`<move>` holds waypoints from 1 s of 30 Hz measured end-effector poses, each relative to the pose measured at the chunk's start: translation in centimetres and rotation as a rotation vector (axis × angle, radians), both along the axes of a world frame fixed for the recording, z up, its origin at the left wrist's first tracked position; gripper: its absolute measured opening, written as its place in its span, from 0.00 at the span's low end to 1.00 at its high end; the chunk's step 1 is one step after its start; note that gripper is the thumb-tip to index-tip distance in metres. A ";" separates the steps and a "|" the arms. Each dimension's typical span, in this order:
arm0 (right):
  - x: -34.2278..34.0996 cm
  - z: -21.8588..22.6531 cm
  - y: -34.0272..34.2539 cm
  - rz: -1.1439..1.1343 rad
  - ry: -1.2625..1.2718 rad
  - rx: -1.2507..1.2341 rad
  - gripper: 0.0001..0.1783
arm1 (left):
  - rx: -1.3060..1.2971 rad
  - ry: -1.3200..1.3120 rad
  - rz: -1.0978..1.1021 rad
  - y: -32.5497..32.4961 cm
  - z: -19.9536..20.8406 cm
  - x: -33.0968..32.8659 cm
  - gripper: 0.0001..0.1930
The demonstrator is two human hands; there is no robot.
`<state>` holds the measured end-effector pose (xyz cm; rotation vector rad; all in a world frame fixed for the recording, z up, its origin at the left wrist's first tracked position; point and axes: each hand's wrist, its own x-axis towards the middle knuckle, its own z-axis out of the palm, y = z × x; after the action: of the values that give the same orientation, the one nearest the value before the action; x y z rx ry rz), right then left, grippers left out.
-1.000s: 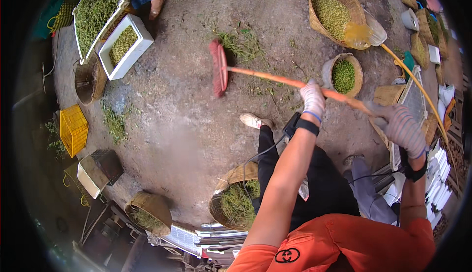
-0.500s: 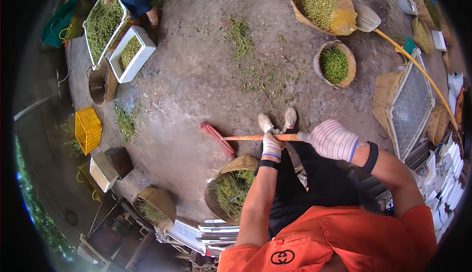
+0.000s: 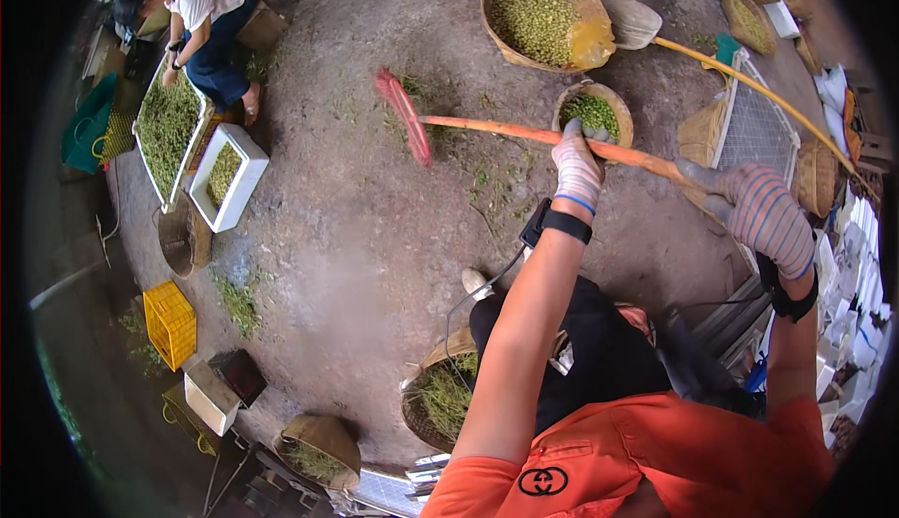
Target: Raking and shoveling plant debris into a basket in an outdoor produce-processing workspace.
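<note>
Largest first. Floor (image 3: 318, 237): grey-brown, w/ plant bits scattered about.

Broom (image 3: 496, 127): in both my hands. Shaft is orange; long axis runs approx. L-R across my front, far end out to my L and a little farther from my body, grip end on my R. Broom head (image 3: 405, 115), red, is set crosswise to the shaft, well apart from both hands, out to their L. L hand is the nearer one. Contact btwn head & floor: can't tell.

Small basket (image 3: 626, 117) of green pods: appears just beyond my L hand; shaft passes in front of its near rim in this view.

R hand (image 3: 763, 214): striped glove, closed on the shaft at or near its butt end, back of hand up, fingers pointing inward (L). Fingertips blurred; exact shaft end hidden. R forearm comes up almost straight from the lower edge.

L hand (image 3: 575, 170): striped glove w/ grey fingers, wrapped round the shaft btwn head and R hand. L forearm reaches out ahead, angled slightly R; elbow looks nearly straight.

Smallest: green clippings (image 3: 419, 96), just beside the broom head.
</note>
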<state>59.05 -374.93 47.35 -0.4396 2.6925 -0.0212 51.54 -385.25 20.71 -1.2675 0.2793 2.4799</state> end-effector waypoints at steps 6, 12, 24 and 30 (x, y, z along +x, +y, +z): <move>14.9 -2.2 5.4 -0.345 -0.135 -0.098 0.20 | -0.076 -0.098 -0.539 2.4 -6.9 16.9 0.12; 36.2 4.2 0.9 -1.214 -0.389 -0.247 0.23 | 0.188 -0.322 -0.983 5.2 0.5 38.5 0.08; 40.0 1.6 -9.2 -0.944 -0.493 0.237 0.28 | 0.255 -0.023 -1.342 0.8 -6.7 44.4 0.04; 42.9 -4.8 -10.3 -0.143 0.348 1.120 0.23 | 0.163 -0.095 -1.396 -5.3 -6.6 35.4 0.05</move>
<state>101.91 -385.26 42.52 0.1225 2.5224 1.5287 86.95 -390.51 14.07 -0.6662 0.6360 1.1984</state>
